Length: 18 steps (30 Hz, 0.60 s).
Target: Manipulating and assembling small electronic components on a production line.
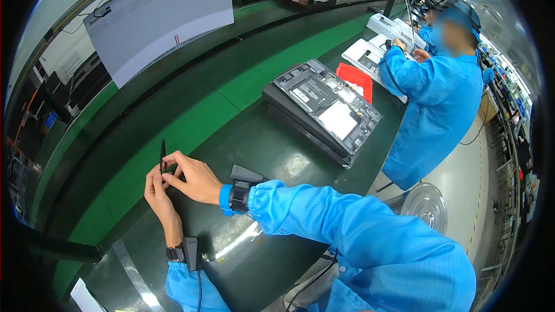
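Observation:
A slim black pointed tool [163, 153] stands nearly upright between my hands, its lower part covered by my fingers; whether it is a pen or tweezers I cannot make out. My right hand [195, 180] is closed on it with thumb and fingertips. Just to the left and slightly lower, my left hand [160, 195] is closed too, its fingers around the tool's lower end. Both hands are above the dark green workbench [231, 260]. Farther right lies a stack of laptop bases [300, 118], the top one showing its battery and circuit board.
A red tray [365, 91] with small white pieces sits behind the stack. On the right, a co-worker in blue [433, 92] handles pale laptop parts [370, 58]. A large grey panel [167, 20] stands upper left. Clear tape [130, 268] crosses the near bench.

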Motion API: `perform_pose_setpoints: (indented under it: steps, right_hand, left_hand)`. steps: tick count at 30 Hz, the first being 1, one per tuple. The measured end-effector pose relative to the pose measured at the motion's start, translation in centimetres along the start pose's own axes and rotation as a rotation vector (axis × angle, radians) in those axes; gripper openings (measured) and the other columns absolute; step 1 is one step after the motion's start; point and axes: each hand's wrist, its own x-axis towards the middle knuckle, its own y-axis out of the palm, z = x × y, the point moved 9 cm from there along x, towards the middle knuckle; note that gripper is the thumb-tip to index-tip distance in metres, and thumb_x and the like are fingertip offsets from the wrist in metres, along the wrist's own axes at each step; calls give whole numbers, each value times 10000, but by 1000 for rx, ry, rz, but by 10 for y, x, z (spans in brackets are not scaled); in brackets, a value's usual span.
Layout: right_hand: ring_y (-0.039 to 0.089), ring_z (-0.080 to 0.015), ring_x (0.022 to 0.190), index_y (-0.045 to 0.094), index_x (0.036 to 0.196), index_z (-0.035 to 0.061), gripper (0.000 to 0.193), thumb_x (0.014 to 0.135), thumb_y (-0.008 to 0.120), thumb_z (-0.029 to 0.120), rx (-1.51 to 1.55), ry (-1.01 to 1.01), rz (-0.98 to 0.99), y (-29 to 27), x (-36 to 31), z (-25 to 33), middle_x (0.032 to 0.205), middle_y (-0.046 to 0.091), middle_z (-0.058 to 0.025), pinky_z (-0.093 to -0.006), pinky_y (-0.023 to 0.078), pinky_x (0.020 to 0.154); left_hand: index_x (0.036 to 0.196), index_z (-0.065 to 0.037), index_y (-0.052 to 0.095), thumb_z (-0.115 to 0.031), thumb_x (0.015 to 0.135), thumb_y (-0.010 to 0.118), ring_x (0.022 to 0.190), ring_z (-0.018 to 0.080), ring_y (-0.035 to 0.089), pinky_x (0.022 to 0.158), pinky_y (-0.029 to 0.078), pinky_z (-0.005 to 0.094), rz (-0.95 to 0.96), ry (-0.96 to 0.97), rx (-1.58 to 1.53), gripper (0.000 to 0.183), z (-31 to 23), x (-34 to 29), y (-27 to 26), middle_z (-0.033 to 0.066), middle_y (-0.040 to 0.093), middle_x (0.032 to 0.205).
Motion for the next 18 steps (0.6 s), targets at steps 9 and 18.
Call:
perform_pose_setpoints:
  steps: [9, 18]
  right_hand:
    - [684, -235, 765, 433, 1353, 49, 501, 901, 646, 87, -18, -23, -35, -3, -1, -5, 1134, 669, -111, -381, 526, 680]
    - [680, -291, 801, 529, 1254, 94, 357, 912, 630, 115, -57, 0, 32, 7, -3, 1, 999, 710, -97, -419, 536, 708]
  left_hand:
    - [1050, 2, 663, -116, 966, 657, 809, 82, 599, 766, 522, 252, 27, -36, -45, 146, 3, 0, 7, 51, 682, 1070]
    - [1127, -10, 615, -117, 938, 701, 851, 113, 657, 744, 492, 233, -10, -50, -45, 233, 1, -6, -6, 80, 710, 955]
